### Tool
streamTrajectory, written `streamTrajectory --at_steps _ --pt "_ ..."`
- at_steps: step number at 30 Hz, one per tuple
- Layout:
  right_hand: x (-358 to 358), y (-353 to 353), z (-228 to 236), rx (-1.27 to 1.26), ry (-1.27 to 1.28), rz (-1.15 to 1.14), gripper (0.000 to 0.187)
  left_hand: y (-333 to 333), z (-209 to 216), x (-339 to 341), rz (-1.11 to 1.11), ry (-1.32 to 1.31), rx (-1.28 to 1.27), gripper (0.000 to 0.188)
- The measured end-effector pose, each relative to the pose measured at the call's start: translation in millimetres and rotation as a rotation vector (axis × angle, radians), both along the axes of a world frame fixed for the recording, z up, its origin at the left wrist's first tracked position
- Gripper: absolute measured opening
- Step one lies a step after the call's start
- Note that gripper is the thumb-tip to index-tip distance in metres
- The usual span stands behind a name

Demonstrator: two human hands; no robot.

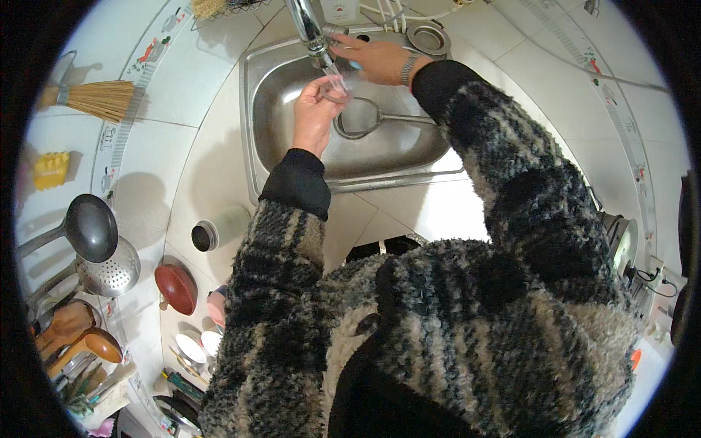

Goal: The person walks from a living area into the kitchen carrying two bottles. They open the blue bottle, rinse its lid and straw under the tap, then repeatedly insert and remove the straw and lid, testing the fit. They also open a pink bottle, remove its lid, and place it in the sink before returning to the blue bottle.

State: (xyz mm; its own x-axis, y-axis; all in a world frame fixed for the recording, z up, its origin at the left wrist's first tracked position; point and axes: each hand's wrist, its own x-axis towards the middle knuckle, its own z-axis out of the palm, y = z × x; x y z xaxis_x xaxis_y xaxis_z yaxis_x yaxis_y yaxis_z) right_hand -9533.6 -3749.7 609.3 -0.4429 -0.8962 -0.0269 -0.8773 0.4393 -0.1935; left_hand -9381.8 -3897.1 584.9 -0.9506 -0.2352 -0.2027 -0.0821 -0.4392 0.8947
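My left hand [314,113] holds a small clear glass [337,90] over the steel sink [266,109], right under the chrome tap [308,25]. A thin stream of water runs from the tap into the glass. My right hand [374,58], with a metal watch at the wrist, rests at the back of the sink by the tap's base, fingers spread over something blue that I cannot make out. A metal utensil with a ring-shaped head [361,120] lies in the basin under the glass.
A straw brush [98,98] and a yellow sponge [51,169] are on the tiled wall at left. Ladles [91,228], a skimmer [113,271], wooden spoons [77,336] and a red bowl [177,288] hang or sit lower left. A cylindrical white container [219,230] lies on the counter.
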Motion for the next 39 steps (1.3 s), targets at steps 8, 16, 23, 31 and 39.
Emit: streamTrajectory --at_steps 8,16,23,31,39 --pt "1.6 104.6 5.9 -0.352 0.067 -0.503 0.051 -7.7 -14.9 -11.5 -0.034 -0.104 -0.388 0.024" --pt "1.7 94.3 4.3 -0.240 -0.388 -0.301 0.048 -60.8 -27.7 17.0 0.105 -0.119 -1.509 0.019" --pt "-15.6 -9.4 -17.1 0.045 -0.270 -0.110 0.064 -70.8 -11.2 36.5 0.146 -0.228 -1.200 0.018" --pt "-16.0 -26.2 -9.5 0.035 -0.213 -0.046 0.064 -67.1 23.3 52.7 0.128 -0.174 -0.419 0.018" --pt "-26.9 -22.0 -31.4 -0.365 -0.298 0.006 0.071 -54.8 39.4 63.1 0.083 -0.227 -0.276 0.019"
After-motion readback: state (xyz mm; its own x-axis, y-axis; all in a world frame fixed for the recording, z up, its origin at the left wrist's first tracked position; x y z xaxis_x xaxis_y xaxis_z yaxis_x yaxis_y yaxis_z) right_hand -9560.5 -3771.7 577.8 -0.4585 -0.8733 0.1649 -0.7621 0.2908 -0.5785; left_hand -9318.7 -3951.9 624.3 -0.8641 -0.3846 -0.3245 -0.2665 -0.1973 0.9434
